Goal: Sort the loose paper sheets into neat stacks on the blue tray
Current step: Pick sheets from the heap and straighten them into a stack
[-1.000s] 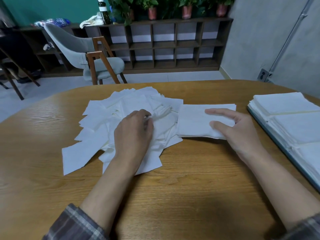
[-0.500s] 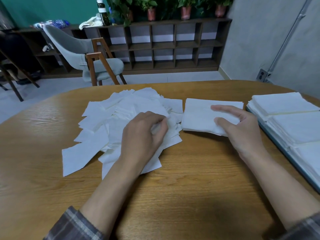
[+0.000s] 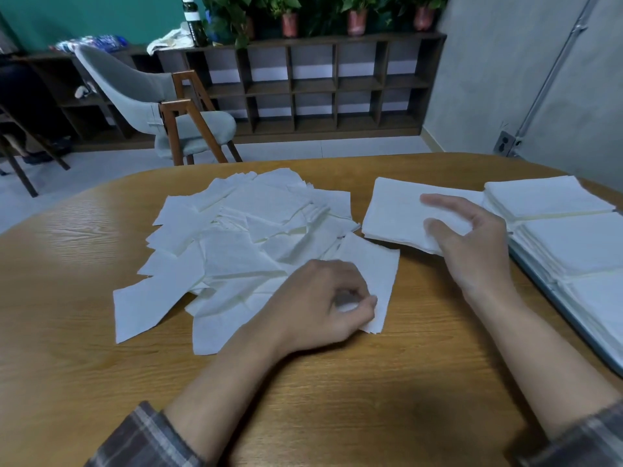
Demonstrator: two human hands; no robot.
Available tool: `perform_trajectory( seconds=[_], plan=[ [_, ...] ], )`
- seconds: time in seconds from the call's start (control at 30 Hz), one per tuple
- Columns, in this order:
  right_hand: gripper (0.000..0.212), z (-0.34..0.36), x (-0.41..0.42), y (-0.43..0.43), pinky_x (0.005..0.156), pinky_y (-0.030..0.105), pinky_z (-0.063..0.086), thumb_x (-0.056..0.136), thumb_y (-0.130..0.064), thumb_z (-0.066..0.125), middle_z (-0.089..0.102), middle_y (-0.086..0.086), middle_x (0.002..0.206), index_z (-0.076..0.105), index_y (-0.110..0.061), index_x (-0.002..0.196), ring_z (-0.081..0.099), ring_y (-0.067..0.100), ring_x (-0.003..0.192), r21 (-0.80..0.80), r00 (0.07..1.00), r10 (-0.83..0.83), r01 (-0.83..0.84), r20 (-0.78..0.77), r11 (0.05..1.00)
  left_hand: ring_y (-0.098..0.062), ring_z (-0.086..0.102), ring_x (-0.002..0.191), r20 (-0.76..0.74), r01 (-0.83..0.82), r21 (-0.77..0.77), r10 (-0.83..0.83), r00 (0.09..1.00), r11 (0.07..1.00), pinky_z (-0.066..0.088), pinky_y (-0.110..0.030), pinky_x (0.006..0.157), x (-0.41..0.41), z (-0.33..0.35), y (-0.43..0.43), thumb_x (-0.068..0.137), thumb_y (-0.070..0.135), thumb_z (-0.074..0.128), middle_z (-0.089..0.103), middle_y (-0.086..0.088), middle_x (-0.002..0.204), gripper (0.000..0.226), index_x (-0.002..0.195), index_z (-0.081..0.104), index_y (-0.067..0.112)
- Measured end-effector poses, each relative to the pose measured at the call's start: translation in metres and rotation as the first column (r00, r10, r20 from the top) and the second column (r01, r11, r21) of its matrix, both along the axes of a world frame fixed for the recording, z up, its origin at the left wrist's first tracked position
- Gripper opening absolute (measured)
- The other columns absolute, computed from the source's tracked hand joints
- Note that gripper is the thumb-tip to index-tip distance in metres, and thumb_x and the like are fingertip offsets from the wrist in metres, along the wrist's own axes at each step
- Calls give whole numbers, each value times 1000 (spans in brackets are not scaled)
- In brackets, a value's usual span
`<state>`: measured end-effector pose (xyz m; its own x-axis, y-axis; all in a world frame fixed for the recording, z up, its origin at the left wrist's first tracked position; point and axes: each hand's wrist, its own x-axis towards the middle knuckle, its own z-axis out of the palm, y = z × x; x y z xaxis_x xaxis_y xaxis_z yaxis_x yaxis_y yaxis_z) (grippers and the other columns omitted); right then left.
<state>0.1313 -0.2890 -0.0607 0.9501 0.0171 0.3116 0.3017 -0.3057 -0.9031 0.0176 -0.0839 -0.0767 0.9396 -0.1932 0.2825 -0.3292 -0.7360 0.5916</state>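
Note:
A loose pile of white paper sheets (image 3: pixel 242 244) is spread over the middle of the wooden table. My left hand (image 3: pixel 323 305) pinches one sheet (image 3: pixel 374 267) at the pile's near right edge. A small neat stack of sheets (image 3: pixel 394 210) lies to the right of the pile, and my right hand (image 3: pixel 472 241) holds its near right corner, thumb under the edge and fingers on top. The blue tray (image 3: pixel 580 328) sits at the right edge of the table and bears several neat stacks of sheets (image 3: pixel 546 197).
The round wooden table (image 3: pixel 337 399) reaches to the near edge of the view. A grey chair (image 3: pixel 161 106) stands behind the table on the left. A dark shelf unit (image 3: pixel 320 85) with potted plants lines the back wall.
My left hand has drawn one sheet out of the pile toward me and to the right. My right hand has slid the small stack rightward, up against the tray's stacks.

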Motion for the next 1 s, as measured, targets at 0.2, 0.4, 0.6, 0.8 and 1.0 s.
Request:
perform_trajectory(
  seconds=[0.2,0.4,0.6,0.8,1.0],
  plan=[
    [39,3,1,-3,85,-11,29,97,-5,63,61,-38,114,77,-34,118,46,-35,103,3,999,-32,32,31,999,-15,59,99,52,-346,77,343,938,935,54,-40,89,11,-11,13,91,39,79,60,7,102,38,122,72,19],
    [43,3,-1,0,82,-12,27,98,-3,61,54,-44,113,75,-36,122,40,-40,100,-46,999,15,-13,44,999,-5,64,99,-68,-159,34,161,985,987,52,-31,93,9,-2,13,91,26,81,72,11,104,29,120,78,24],
    [42,2,-1,0,81,-12,26,98,-6,63,57,-37,119,73,-40,121,42,-34,104,-99,998,29,-24,53,995,3,68,103,-155,-79,-150,55,986,986,45,-7,93,2,5,11,92,5,77,77,13,98,36,121,78,26],
    [36,0,-2,0,87,-3,36,96,-6,65,71,-21,126,77,-34,115,57,-5,123,-61,986,160,-157,44,986,-5,71,106,-87,-80,-323,54,995,943,47,-13,95,-1,16,8,95,7,76,77,11,101,27,113,80,27],
    [38,8,-7,0,116,37,35,95,-55,58,73,-17,127,80,-30,114,59,2,129,93,891,451,-446,-44,890,-17,69,113,-25,-78,-534,76,997,842,56,-33,100,-1,23,9,94,8,78,75,6,108,32,121,77,25]
  ],
)
